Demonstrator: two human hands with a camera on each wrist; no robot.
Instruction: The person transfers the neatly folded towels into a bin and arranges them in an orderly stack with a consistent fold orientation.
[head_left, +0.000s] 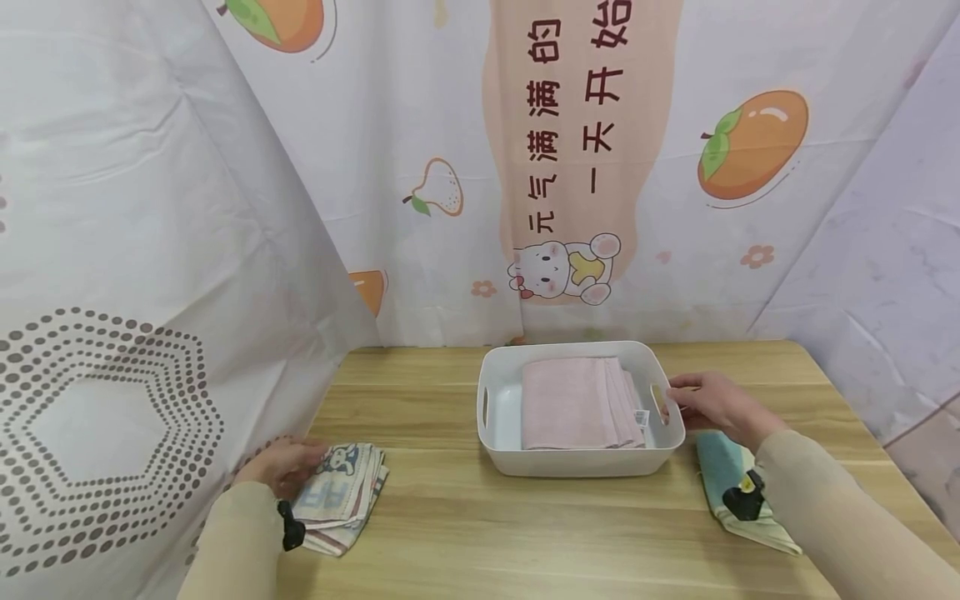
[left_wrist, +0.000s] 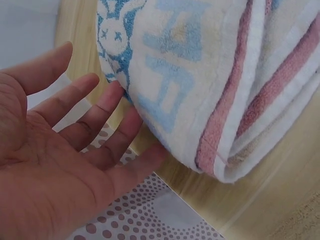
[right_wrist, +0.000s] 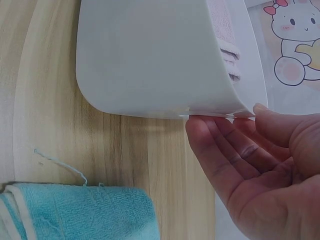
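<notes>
Lower left, the left hand (head_left: 281,467) lies flat against the soft, light folded towel (head_left: 341,496); right hand (head_left: 716,408), fingers straight, touches the stiff basket (head_left: 581,462) rim; grip the towel's folded edge

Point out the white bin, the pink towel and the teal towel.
Bin (head_left: 577,463), head view, near wall.
Pink towel (head_left: 573,404), head view, middle of its top fold.
Teal towel (right_wrist: 85,212), right wrist view, top face.

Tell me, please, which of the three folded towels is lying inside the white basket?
The pink towel; the printed striped towel and the teal towel lie on the table outside the basket.
</notes>
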